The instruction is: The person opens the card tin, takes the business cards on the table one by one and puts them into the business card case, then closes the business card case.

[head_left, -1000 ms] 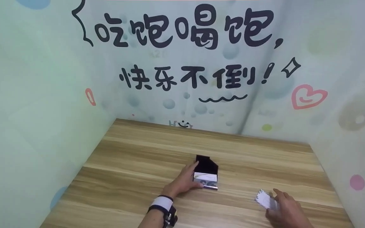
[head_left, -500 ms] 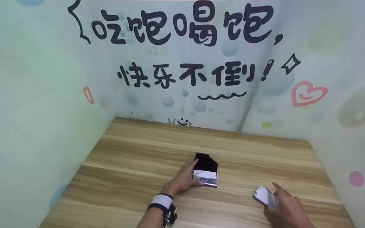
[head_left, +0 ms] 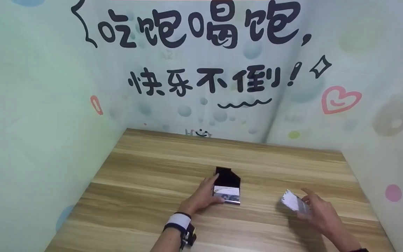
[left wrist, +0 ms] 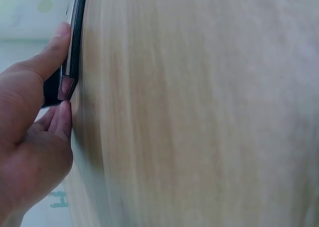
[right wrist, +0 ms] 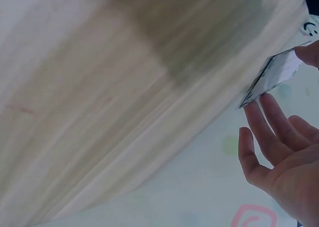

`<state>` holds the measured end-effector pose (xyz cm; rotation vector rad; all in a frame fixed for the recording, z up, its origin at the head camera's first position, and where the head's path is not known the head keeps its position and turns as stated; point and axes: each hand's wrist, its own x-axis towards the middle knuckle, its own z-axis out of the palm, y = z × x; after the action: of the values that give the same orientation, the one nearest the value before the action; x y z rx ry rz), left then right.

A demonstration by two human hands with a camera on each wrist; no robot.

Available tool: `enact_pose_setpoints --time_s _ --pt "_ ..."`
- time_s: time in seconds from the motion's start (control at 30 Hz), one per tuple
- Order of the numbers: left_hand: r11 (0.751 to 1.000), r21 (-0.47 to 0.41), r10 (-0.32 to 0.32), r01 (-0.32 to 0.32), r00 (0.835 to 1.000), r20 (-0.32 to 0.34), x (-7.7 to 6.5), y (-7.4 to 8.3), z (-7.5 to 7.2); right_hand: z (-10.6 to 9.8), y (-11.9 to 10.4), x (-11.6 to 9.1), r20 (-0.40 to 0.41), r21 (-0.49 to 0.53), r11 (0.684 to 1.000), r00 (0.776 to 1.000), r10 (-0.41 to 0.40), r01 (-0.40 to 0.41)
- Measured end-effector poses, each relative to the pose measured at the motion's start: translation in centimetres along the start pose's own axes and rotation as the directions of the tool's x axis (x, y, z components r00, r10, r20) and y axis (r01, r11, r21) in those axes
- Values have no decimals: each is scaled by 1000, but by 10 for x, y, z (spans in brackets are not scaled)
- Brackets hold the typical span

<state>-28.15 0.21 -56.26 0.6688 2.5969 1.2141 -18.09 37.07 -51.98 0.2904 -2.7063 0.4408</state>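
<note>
A card case (head_left: 227,177) with its black lid folded back lies on the wooden table in the head view. White and grey cards (head_left: 226,191) show in its near half. My left hand (head_left: 202,196) holds the case by its left side, thumb at the near edge. In the left wrist view, the thumb and fingertips pinch the case (left wrist: 75,48) at its corner. Off to the right, my right hand (head_left: 322,211) pinches a small stack of whitish cards (head_left: 293,201), tilted above the table. The right wrist view shows thumb and fingers on opposite edges of the cards (right wrist: 275,73).
The wood-grain table (head_left: 152,168) meets a printed curtain (head_left: 173,115) at the back, with curtain walls on the left and right too. A band with a small dark device (head_left: 188,234) sits on my left wrist.
My right hand has lifted the cards up and away from me, and their shadow has spread on the table. My left hand stays on the card case. The head view has tipped slightly.
</note>
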Motion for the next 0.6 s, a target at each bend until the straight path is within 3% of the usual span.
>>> enact_pose_setpoints --time_s 0.27,0.5,0.6 --pt "1000 -5 6 -6 1000 -9 1 0 0 7 -2 6 104 24 998 993 48 -51" --pt "1000 -1 -1 1 1000 -1 0 0 1 18 -1 -3 223 -14 995 970 96 -95" --pt "1000 -5 13 -13 1000 -5 0 0 0 17 -1 -2 219 -9 995 971 97 -97"
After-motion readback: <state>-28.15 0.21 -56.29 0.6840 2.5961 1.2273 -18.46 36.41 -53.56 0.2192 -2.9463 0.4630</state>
